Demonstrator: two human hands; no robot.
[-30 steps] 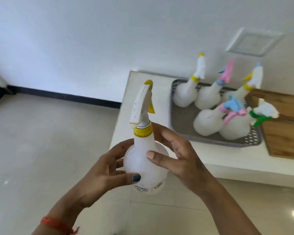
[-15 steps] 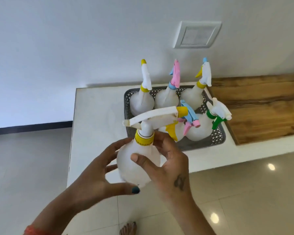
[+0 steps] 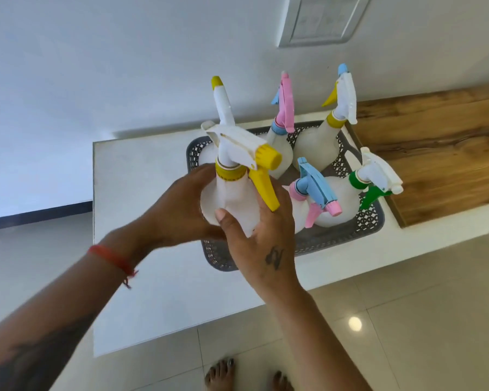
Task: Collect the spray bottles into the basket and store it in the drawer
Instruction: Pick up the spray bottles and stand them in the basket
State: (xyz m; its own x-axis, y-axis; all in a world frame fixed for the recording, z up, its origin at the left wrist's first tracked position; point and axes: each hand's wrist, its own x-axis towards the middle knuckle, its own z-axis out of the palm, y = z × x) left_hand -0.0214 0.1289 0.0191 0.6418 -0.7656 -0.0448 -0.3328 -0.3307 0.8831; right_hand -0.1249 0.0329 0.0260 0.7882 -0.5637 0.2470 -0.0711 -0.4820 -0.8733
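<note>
Grey basket (image 3: 374, 221) on white bench (image 3: 141, 176) contains five upright spray bottles; both hands' grip, left hand (image 3: 178, 210) and right hand (image 3: 263, 244), closed around a sixth, the yellow-trigger bottle (image 3: 235, 198), above its near-left corner.

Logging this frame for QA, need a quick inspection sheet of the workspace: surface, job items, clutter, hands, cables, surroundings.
Surface: white countertop, with a brown wooden board at its right end.
Job's things: grey perforated plastic basket holding five white spray bottles; a sixth, the yellow-trigger white spray bottle, is held above the basket's near left corner.
Clutter: nothing seen.
Hands: left hand and right hand both grip the held bottle's body.
Cables: nothing seen.
Surroundings: white wall, white wall switch plate, glossy tiled floor, bare feet at bottom edge.
</note>
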